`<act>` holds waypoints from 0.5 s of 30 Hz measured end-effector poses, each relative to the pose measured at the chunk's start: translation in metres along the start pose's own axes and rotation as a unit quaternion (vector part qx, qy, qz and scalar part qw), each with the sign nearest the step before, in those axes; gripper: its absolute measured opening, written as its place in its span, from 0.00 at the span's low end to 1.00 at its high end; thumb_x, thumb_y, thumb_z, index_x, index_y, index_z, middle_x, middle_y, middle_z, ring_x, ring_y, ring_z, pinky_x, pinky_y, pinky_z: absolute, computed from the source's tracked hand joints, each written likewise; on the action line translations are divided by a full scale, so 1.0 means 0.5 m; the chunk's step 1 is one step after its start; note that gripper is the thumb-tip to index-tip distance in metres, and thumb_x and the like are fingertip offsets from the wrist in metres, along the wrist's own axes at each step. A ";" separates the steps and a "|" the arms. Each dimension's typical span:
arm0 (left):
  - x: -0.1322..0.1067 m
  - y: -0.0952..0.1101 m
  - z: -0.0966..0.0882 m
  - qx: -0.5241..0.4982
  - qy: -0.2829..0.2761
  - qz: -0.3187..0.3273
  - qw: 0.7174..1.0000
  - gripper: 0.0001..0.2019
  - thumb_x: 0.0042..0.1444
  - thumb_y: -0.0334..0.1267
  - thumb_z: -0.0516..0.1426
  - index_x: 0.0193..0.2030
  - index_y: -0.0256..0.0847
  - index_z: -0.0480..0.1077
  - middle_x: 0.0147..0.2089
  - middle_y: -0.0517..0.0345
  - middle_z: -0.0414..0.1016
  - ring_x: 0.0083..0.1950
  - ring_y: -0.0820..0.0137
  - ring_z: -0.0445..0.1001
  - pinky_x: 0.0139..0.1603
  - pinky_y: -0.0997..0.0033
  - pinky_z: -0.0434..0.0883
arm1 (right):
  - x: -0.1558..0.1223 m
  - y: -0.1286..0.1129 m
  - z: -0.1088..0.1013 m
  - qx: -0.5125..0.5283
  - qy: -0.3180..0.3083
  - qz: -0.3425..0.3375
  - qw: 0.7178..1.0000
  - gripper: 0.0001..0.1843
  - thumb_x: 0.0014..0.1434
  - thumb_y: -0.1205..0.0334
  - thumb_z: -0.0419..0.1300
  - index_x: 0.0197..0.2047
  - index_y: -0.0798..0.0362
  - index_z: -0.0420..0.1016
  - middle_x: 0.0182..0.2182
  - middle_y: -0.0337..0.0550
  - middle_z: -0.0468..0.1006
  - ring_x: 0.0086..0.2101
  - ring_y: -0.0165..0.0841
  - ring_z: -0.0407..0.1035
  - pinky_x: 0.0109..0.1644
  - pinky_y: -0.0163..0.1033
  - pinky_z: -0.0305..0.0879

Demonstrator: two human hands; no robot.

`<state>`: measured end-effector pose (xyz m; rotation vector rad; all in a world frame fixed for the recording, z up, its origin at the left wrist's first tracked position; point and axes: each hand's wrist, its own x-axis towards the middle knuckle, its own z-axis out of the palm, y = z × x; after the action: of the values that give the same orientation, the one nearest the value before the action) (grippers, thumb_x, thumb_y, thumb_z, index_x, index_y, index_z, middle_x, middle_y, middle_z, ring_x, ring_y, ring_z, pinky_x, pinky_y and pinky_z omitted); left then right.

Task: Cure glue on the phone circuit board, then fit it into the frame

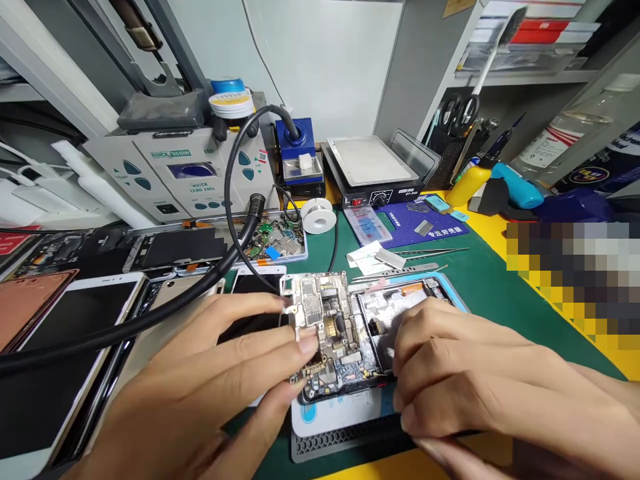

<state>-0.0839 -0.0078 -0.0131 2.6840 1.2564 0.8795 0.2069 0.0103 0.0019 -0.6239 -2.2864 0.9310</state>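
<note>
Phone logic board (324,327) lay between the hands, nearer the left hand (200,383), which grasped its left edge. Long axis ran far to near, slightly tilted. Right hand (465,373) lay curled against the open phone housing (395,310), grip indeterminate

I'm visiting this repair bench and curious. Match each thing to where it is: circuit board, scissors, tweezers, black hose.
Things:
1. circuit board
2. scissors
3. tweezers
4. black hose

Places:
A. standing in a black mesh cup
B. lying on the green mat
C. draped over phones
D. pinched in the left hand

Right pairs: 1-D, 2-A, 3-B, 4-C.
</note>
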 end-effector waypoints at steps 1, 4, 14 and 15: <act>-0.004 -0.001 0.000 0.002 -0.007 0.000 1.000 0.19 0.59 0.28 0.58 0.56 0.48 0.71 0.52 0.63 0.79 0.62 0.67 0.69 0.61 0.66 0.70 | -0.007 0.001 0.005 0.007 0.010 -0.009 1.000 0.13 0.57 0.72 0.64 0.45 0.49 0.73 0.35 0.42 0.81 0.38 0.35 0.74 0.50 0.41 0.73; -0.001 0.002 0.003 -0.005 0.008 0.022 1.000 0.18 0.60 0.29 0.57 0.55 0.49 0.72 0.50 0.65 0.80 0.64 0.67 0.68 0.64 0.67 0.68 | -0.016 0.004 0.005 0.001 -0.004 -0.012 1.000 0.15 0.58 0.66 0.67 0.49 0.49 0.74 0.35 0.42 0.82 0.37 0.37 0.75 0.50 0.43 0.73; 0.000 0.003 0.028 -0.011 0.045 0.062 0.997 0.20 0.56 0.25 0.58 0.54 0.46 0.73 0.47 0.64 0.83 0.65 0.64 0.68 0.66 0.57 0.67 | 0.001 0.004 -0.005 -0.085 0.022 -0.001 0.996 0.12 0.58 0.70 0.65 0.45 0.49 0.76 0.28 0.43 0.78 0.34 0.39 0.71 0.44 0.48 0.70; -0.002 0.001 0.028 -0.009 0.047 0.067 0.997 0.20 0.55 0.24 0.58 0.54 0.45 0.73 0.47 0.64 0.83 0.66 0.63 0.67 0.67 0.56 0.66 | 0.000 0.003 -0.004 -0.090 0.024 -0.001 0.996 0.12 0.58 0.70 0.64 0.45 0.48 0.76 0.28 0.43 0.77 0.34 0.39 0.71 0.44 0.48 0.69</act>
<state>-0.0771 -0.0064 -0.0251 2.7694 1.0905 1.0381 0.2085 0.0122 0.0018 -0.7110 -2.3443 0.7051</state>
